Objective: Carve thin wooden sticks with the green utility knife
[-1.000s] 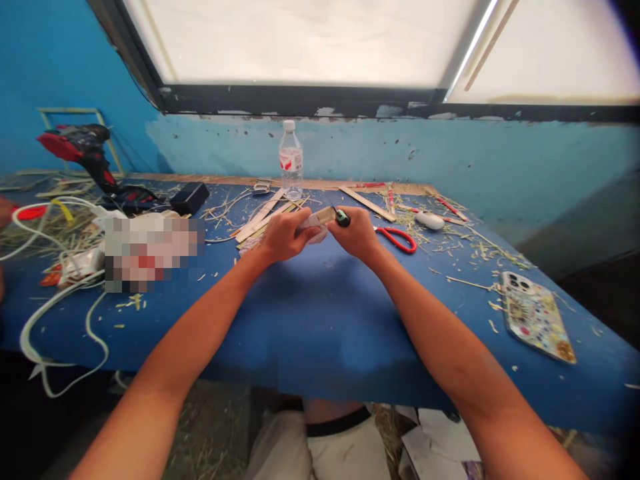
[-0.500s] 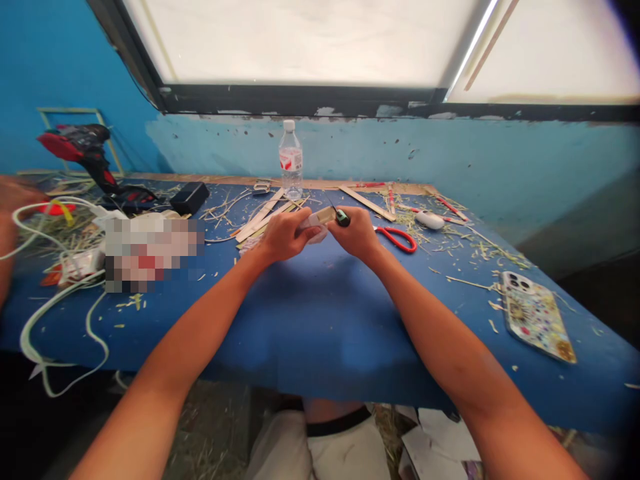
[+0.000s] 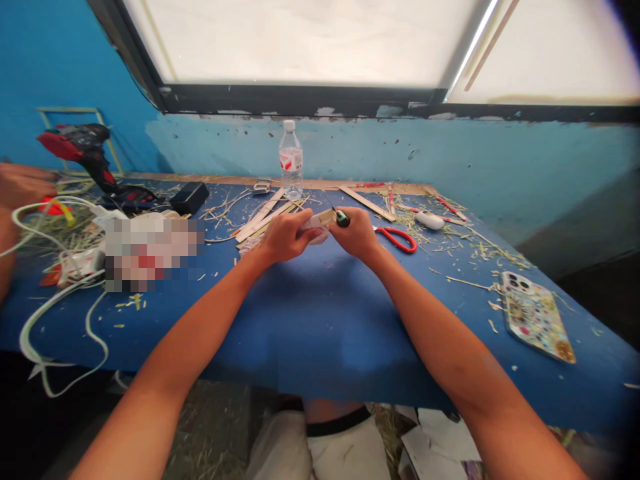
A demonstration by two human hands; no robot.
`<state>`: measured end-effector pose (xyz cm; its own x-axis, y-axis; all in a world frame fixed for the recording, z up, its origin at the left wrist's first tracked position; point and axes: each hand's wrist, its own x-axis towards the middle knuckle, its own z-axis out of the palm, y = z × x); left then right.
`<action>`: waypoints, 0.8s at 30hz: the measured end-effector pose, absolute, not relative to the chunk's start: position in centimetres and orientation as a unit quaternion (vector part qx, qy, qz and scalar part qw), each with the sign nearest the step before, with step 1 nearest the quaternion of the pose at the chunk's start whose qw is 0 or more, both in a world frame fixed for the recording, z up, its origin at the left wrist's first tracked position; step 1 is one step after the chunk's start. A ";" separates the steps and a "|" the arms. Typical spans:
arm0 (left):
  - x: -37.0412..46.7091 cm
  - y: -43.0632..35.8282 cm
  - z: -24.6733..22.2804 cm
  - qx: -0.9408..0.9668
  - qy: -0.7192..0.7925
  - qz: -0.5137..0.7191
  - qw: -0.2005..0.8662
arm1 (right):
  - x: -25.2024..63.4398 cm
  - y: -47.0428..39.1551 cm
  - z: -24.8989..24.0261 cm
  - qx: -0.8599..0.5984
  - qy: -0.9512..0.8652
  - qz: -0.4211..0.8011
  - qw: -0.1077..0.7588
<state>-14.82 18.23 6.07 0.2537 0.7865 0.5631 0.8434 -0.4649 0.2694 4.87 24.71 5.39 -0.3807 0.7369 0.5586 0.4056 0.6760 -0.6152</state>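
Observation:
My left hand (image 3: pixel 286 237) is closed around a small pale block in a clear plastic wrap or case (image 3: pixel 320 220), held above the blue table (image 3: pixel 320 320). In my right hand (image 3: pixel 356 232) is a tool with a dark green and black handle (image 3: pixel 343 218). A thin dark blade or point rises from it, beside the block's right end; its exact kind is hard to make out. Both hands are close together, and the fingers partly hide the block. Just right of my right hand lie red-handled scissors (image 3: pixel 400 240).
A water bottle (image 3: pixel 291 160) stands behind my hands. Wooden strips (image 3: pixel 367 203), shavings and a white mouse-like object (image 3: pixel 429 220) lie around. A phone (image 3: pixel 537 317) is at right. At left are a cordless drill (image 3: pixel 97 160), white cables (image 3: pixel 30 327) and another person's hand (image 3: pixel 25 185).
My hands and what they hold stay almost in place, with the thin blade tilting slightly left. At far left, the other person's hand has moved slightly up and right.

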 end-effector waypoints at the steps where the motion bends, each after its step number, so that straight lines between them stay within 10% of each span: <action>1: -14.8 18.2 6.1 -0.790 -0.516 -0.328 0.044 | 4.9 24.7 5.4 -0.354 -0.808 0.193 0.429; 24: -14.7 18.2 6.2 -0.789 -0.517 -0.329 0.037 | 4.8 24.8 5.4 -0.358 -0.809 0.193 0.425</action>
